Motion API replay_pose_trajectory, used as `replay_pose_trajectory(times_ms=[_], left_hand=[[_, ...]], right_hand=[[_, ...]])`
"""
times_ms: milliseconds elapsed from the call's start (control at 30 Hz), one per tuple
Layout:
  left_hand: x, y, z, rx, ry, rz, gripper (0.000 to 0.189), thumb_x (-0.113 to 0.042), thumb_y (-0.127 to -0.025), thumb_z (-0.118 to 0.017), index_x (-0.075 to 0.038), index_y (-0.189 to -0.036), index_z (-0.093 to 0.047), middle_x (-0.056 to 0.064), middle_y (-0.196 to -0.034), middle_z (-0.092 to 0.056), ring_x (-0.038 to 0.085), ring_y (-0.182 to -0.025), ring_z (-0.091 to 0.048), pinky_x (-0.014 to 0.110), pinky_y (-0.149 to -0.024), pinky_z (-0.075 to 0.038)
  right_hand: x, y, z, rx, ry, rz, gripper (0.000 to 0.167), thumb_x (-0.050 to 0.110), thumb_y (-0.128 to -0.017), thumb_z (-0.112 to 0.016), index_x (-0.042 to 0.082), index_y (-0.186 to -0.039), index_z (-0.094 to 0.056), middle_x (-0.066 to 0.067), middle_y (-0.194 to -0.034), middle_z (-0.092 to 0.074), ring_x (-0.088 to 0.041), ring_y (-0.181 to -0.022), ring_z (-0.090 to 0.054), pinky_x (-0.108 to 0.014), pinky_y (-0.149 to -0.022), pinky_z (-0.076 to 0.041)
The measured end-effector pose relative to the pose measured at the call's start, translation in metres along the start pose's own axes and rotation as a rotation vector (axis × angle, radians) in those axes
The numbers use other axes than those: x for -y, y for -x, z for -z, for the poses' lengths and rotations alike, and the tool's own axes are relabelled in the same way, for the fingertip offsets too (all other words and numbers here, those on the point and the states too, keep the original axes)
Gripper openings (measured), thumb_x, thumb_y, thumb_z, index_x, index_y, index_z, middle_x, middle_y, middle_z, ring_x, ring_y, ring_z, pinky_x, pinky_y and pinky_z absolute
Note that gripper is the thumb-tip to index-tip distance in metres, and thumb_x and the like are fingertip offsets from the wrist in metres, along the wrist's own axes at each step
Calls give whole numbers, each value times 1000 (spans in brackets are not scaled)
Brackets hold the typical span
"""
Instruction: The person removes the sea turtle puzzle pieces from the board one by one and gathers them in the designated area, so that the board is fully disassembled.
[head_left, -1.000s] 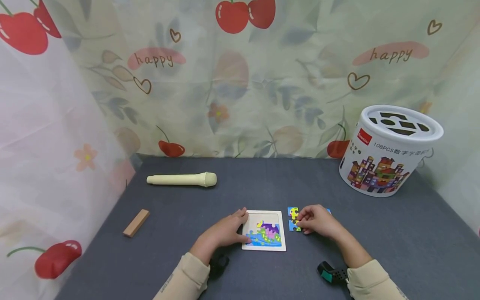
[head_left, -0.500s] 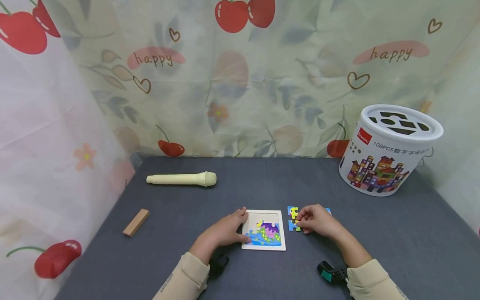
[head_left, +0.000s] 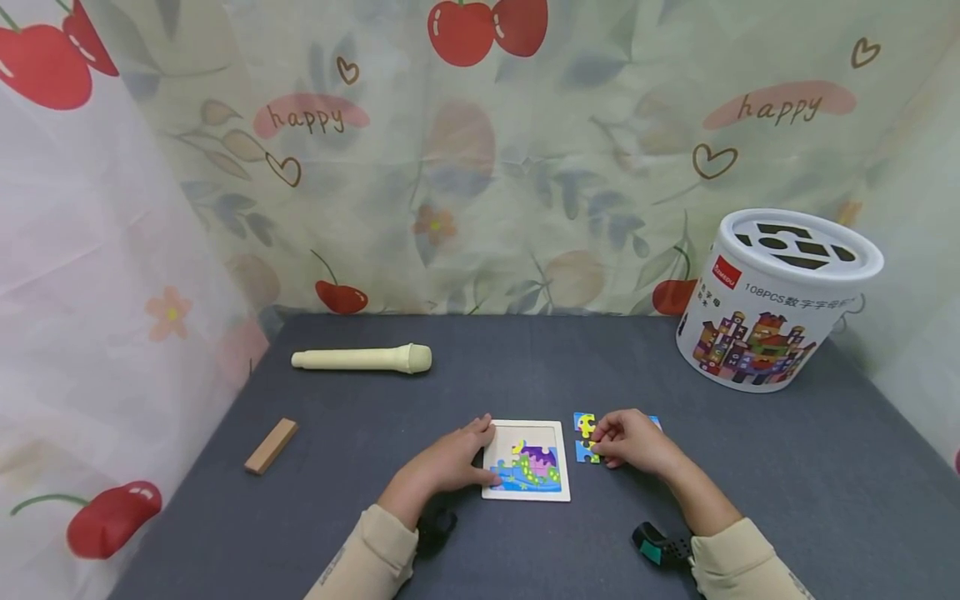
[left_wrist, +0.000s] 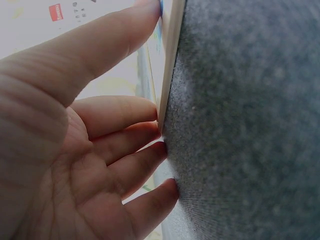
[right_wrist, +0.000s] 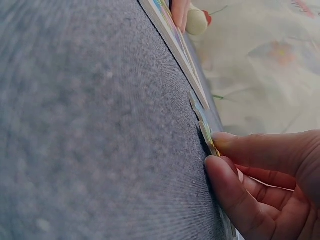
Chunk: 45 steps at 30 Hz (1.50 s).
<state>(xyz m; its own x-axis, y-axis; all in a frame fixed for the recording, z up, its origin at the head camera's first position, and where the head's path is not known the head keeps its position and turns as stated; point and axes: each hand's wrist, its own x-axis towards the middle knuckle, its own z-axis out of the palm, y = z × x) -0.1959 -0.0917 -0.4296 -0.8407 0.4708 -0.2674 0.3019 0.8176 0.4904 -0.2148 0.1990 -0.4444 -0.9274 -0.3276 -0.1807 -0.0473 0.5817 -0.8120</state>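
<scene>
A square wooden jigsaw tray [head_left: 517, 431] lies flat in the middle of the table. A partly assembled purple, green and blue picture fills its lower part. My left hand [head_left: 447, 463] rests at its left side, thumb on the lower left corner and fingertips at the upper left edge; the left wrist view shows these fingers loosely extended along the tray edge [left_wrist: 172, 55]. Right of the tray, my right hand [head_left: 639, 440] pinches a jigsaw piece [right_wrist: 209, 137] between thumb and forefinger, low at the table. Beside those fingertips lies a blue-and-yellow piece [head_left: 584, 423].
Another blue bit [head_left: 656, 422] peeks out behind the right hand. A cream toy microphone [head_left: 362, 359] lies at the back left, a wooden block [head_left: 271, 447] nearer. At the back right stands a white tub [head_left: 757, 333] with a holed lid. A patterned curtain [head_left: 510, 208] closes off the back.
The head view has shifted very slightly. Both hands, the tray and the pieces keep their places.
</scene>
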Motion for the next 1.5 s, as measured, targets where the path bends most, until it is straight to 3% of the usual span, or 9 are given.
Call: replay_pose_trajectory(times_ms=[600,933,1133,1267,1500], left_hand=[[2,-3,-2,-10,-14,-24,77,-34,-82,-70,-5,-144,-34,10,-155,-23,28,-142,-23,45,-113,-25],[2,-4,-1,-15,-15,-43,77,-34,-82,-70,-3,-143,-35,11,-154,-24,28,-142,-23,46,-113,-25],[-1,0,-2,-10,-27,-38,74,-33,-82,-71,-4,-142,-38,13,-154,-23,29,-142,-23,46,-113,-25],[-6,5,-2,-2,-54,-68,74,-32,-81,-72,-5,-141,-39,13,-154,-23,29,-142,-22,46,-113,-25],[-19,16,-5,40,-113,-176,68,-28,-80,-74,-14,-140,-45,12,-153,-28,28,-139,-30,41,-110,-32]], right_hand=[[3,1,-4,-65,55,-42,9,8,-83,-68,0,-85,-64,-3,-70,-59,-9,-56,-56,-23,-53,-52],[1,2,-3,-77,87,26,13,12,-83,-68,1,-80,-63,-2,-66,-58,-10,-56,-56,-24,-51,-51],[7,1,-3,-85,107,11,18,20,-84,-69,3,-79,-63,-2,-65,-58,-10,-55,-55,-25,-51,-50],[13,-3,-4,-81,123,16,17,20,-83,-70,4,-79,-64,-2,-65,-57,-10,-55,-54,-25,-51,-50],[24,-13,-10,-50,150,132,14,15,-81,-71,2,-80,-65,0,-62,-56,-9,-52,-52,-24,-48,-46]])
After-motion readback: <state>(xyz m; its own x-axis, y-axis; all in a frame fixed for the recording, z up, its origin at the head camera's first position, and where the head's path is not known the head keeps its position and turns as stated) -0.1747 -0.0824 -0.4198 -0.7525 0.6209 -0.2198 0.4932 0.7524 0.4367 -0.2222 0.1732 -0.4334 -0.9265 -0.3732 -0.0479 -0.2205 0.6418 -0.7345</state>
